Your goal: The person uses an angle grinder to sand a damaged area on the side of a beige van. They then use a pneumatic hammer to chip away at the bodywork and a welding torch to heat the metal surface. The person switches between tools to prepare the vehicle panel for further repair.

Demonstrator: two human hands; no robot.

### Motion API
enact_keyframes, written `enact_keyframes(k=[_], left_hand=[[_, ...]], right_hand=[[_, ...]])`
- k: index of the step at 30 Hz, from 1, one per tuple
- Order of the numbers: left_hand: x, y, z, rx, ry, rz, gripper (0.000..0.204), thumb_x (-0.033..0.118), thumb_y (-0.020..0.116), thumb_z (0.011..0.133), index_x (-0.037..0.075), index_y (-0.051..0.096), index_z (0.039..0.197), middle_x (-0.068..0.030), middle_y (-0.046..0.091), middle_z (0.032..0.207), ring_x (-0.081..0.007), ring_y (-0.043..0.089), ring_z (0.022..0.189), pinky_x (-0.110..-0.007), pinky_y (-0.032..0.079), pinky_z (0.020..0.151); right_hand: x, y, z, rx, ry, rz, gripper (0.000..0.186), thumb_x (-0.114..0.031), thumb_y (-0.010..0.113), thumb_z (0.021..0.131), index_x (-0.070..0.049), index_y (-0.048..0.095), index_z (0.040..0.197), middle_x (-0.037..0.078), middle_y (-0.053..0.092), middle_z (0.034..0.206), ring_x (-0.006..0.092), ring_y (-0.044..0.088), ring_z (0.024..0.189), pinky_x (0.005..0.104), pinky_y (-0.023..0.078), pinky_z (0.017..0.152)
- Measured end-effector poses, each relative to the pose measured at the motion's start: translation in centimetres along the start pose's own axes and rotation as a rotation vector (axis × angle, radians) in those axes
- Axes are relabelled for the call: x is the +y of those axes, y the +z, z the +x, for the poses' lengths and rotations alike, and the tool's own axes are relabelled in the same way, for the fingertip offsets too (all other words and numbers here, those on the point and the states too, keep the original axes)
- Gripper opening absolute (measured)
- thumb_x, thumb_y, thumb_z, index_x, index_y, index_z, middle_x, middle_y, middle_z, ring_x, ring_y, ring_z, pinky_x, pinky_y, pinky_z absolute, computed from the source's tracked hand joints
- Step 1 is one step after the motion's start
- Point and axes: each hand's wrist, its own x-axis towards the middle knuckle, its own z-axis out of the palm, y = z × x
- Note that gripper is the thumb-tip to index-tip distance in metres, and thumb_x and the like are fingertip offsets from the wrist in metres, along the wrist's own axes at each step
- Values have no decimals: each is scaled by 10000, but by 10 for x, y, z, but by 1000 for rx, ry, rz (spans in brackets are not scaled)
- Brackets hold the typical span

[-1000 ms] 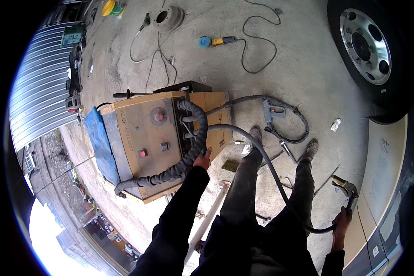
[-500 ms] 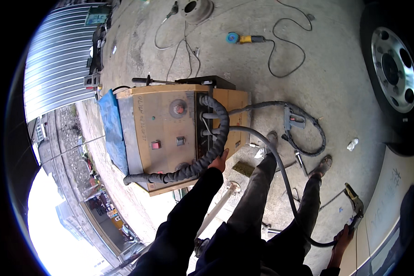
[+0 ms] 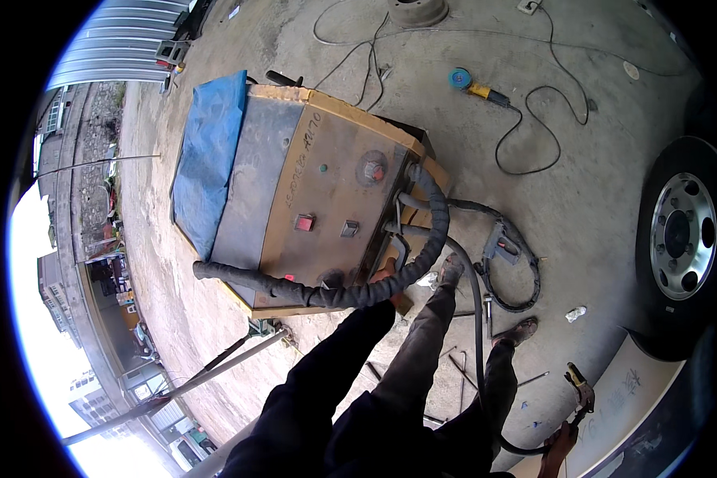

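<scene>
Two hands work at opposite sides of the legs. At the left stands a boxy welding machine (image 3: 311, 199), its flat metal face dull grey-brown with yellow edging, a rumpled blue tarp (image 3: 211, 159) draped over its far-left side. Its long axis runs from near left to far right. A thick black wrapped cable (image 3: 350, 293), rough and ribbed, curls along the machine's near edge and up its right side. The left hand (image 3: 384, 275) rests against that cable at the machine's near right corner; whether it is closed on it cannot be told. Far right and near, the right hand (image 3: 564, 436) holds a welding electrode holder (image 3: 579, 389), its clamp pointing away over the rough concrete floor (image 3: 581, 199).
</scene>
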Motion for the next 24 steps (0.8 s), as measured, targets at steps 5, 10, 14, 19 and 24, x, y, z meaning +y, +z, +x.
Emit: enact_keyframes(k=[5, 10, 14, 19, 24], left_hand=[[2, -19, -3, -73, -30, 39, 381, 364, 614, 869, 73, 505, 1088, -239, 659, 837, -418, 666, 825, -509, 512, 690], [1, -3, 6, -56, 26, 13, 336, 331, 605, 878, 80, 497, 1073, -235, 657, 821, -408, 666, 798, -485, 506, 652], [-68, 58, 7, 199, 248, 214, 311, 322, 597, 887, 75, 496, 1046, -229, 656, 797, -401, 668, 780, -481, 508, 645], [-96, 71, 17, 253, 364, 294, 283, 290, 610, 884, 64, 498, 1012, -227, 656, 793, -400, 672, 783, -487, 514, 656], [-65, 73, 25, 168, 151, 133, 290, 278, 630, 875, 53, 522, 1021, -227, 657, 817, -395, 671, 815, -470, 516, 670]], right_hand=[[-12, 14, -1, -27, -21, -59, 155, -167, 569, 933, -142, 426, 878, -55, 337, 555, 55, 328, 399, 240, 305, 338], [-3, 13, -8, -18, -22, -75, 138, -184, 577, 925, -137, 448, 915, -56, 339, 573, 64, 338, 408, 247, 319, 347], [15, 7, 0, -48, 27, -59, 136, -187, 574, 928, -140, 447, 927, -55, 346, 576, 67, 345, 409, 250, 320, 346], [32, -7, 6, -91, 51, -8, 143, -178, 567, 936, -147, 428, 926, -46, 352, 574, 71, 350, 401, 256, 320, 342], [37, -14, 8, -41, 33, 40, 147, -173, 562, 940, -149, 418, 922, -44, 347, 566, 78, 345, 391, 260, 315, 336]])
